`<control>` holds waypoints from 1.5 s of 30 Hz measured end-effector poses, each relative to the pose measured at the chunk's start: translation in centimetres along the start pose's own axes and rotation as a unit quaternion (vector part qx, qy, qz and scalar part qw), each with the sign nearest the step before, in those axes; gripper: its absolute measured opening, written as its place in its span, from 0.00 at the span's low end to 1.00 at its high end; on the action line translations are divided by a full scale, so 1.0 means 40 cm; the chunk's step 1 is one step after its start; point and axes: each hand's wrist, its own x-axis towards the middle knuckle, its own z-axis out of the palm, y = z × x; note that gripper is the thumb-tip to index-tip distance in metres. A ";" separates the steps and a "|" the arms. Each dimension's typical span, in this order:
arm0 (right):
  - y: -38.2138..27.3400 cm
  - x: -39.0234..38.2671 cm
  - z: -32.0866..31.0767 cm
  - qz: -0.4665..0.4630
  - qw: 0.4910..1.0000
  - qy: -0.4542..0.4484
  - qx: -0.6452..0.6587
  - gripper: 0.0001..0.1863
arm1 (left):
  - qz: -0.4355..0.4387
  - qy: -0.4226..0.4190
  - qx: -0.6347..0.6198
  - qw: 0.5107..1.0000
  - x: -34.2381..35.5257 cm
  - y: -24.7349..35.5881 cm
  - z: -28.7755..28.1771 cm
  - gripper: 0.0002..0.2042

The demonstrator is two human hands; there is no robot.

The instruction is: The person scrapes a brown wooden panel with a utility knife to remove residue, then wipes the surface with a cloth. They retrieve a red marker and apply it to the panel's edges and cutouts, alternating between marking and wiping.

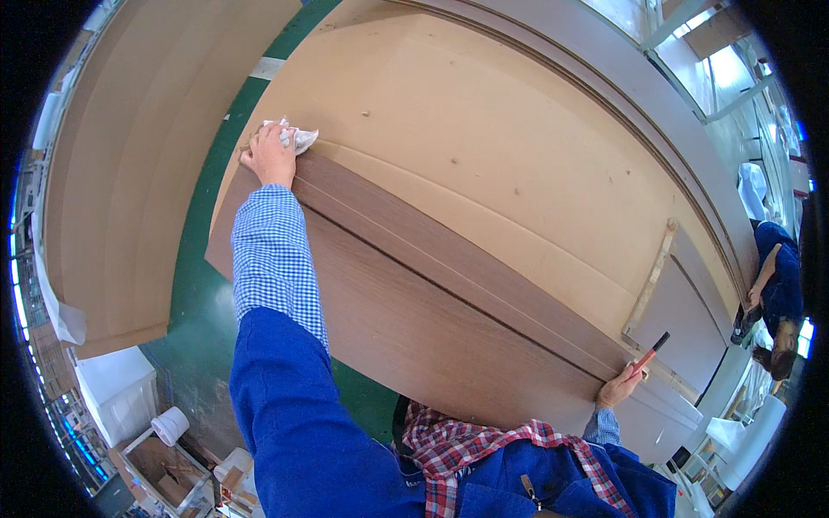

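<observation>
My left hand [272, 157] is closed over a crumpled white cloth [299, 139], pressed at the far left corner of a long brown wood-grain panel [406, 328]. A dark groove runs lengthwise along this panel. At the panel's right end, my right hand [615, 387] is closed around a red pen [646, 355] with a black end, which points up and away. The same hand rests against the panel's edge, its fingers partly hidden. Beneath the panel lies a large tan board [484, 129] with a few small marks.
Another brown panel [691, 285] with a pale wooden edge lies at the right. A tall stack of tan boards [147, 173] stands left, across the green floor [194, 298]. An open crate [168, 470] sits lower left. Another person in blue [780, 276] is at the far right.
</observation>
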 end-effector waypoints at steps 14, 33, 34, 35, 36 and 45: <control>0.063 -0.009 -0.016 0.023 0.999 -0.005 0.045 0.19 | 0.366 -0.077 -0.314 0.873 -0.567 0.540 -0.139 0.06; 0.031 -0.019 -0.029 0.006 1.000 -0.018 -0.002 0.21 | 0.046 0.073 -0.095 0.992 -0.026 0.015 0.019 0.11; 0.017 -0.029 -0.009 0.039 0.990 -0.022 0.137 0.23 | 0.082 0.064 -0.106 0.989 -0.042 0.033 0.018 0.11; -0.052 -0.018 -0.011 0.073 0.962 -0.010 0.263 0.26 | 0.084 0.040 -0.093 0.991 -0.068 0.092 -0.007 0.11; -0.020 -0.029 -0.023 0.039 0.991 -0.045 0.121 0.26 | 0.095 0.001 -0.098 0.991 -0.117 0.122 -0.011 0.13; -0.124 -0.053 0.075 -0.020 0.999 0.029 0.033 0.11 | 0.307 -0.143 -0.241 0.909 -0.537 0.453 -0.124 0.14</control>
